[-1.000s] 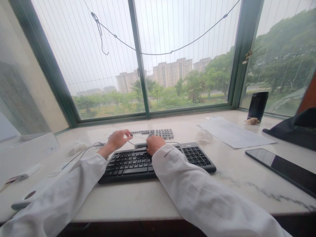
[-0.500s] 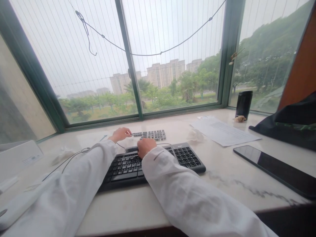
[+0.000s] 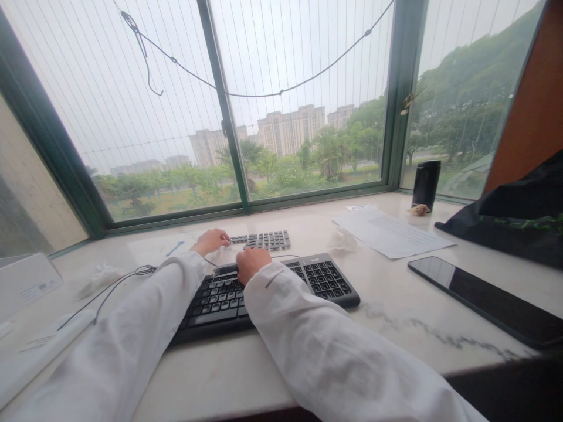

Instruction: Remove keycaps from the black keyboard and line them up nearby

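Observation:
A black keyboard (image 3: 220, 319) lies at the front of the white counter, with what look like bare key sockets at its right end. My right hand (image 3: 254, 262) rests over its upper middle, fingers curled in; the fingertips and anything between them are hidden. Just behind the keyboard, loose keycaps (image 3: 268, 239) are laid out in rows. My left hand (image 3: 213, 241) is at the left end of these rows, thumb and finger pinched together by the nearest caps. Whatever is in that pinch is too small to make out.
A black phone (image 3: 479, 296) lies right of the keyboard, with printed paper (image 3: 391, 231) behind it. A black can (image 3: 426, 184) and a dark bag (image 3: 519, 211) are farther right. Crumpled plastic (image 3: 342, 239), a cable (image 3: 116, 284) and a white box (image 3: 29, 278) lie about.
The camera has turned slightly to the right, so the scene sits a little further left. Both hands keep nearly the same places by the keyboard and the keycaps.

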Demonstrator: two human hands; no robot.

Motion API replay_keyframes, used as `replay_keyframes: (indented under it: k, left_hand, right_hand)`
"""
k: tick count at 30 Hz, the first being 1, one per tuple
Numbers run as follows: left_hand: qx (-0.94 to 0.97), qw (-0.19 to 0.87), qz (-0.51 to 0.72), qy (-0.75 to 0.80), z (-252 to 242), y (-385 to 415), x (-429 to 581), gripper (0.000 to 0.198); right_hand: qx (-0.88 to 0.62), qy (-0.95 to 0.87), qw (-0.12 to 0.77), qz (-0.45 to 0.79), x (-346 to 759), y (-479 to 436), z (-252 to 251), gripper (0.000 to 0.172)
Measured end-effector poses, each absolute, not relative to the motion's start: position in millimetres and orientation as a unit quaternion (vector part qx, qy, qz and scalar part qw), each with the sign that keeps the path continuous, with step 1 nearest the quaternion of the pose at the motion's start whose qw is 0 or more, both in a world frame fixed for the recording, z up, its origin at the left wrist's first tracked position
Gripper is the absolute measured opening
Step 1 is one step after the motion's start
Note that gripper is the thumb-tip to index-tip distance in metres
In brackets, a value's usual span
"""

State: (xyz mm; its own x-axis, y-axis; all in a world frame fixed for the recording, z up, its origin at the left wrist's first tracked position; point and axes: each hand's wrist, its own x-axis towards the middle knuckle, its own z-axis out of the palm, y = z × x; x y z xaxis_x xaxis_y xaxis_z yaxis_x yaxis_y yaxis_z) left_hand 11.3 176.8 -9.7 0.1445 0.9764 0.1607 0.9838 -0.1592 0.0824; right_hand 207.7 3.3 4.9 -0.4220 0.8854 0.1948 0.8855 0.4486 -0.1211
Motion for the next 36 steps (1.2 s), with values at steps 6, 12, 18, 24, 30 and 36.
replay_keyframes:
  k: [6,12,18,24,30,36]
  left_hand:
    - [-0.756,0.033,-0.087,-0.648,-11,177,13,0.027]
    - [-0.756,0.037,-0.087,-0.647,-12,179,14,0.026]
    - [-0.757,0.034,-0.091,-0.646,-9,175,13,0.026]
    - [-0.753,0.066,-0.109,-0.646,-4,169,11,0.024]
    - [-0.773,0.154,-0.086,-0.609,-8,165,12,0.040]
    - [-0.794,0.147,-0.033,-0.589,-13,163,16,0.050]
  right_hand:
    - [-0.516,-0.846,0.132,-0.005,207,5,1,0.032]
    - [-0.517,-0.846,0.130,0.003,207,4,2,0.034]
    - [-0.516,-0.847,0.124,0.004,208,4,4,0.035]
    - [-0.514,-0.848,0.127,0.004,207,5,3,0.035]
    - [-0.518,-0.846,0.125,0.001,207,3,5,0.035]
    - [-0.519,-0.845,0.126,0.001,208,2,4,0.033]
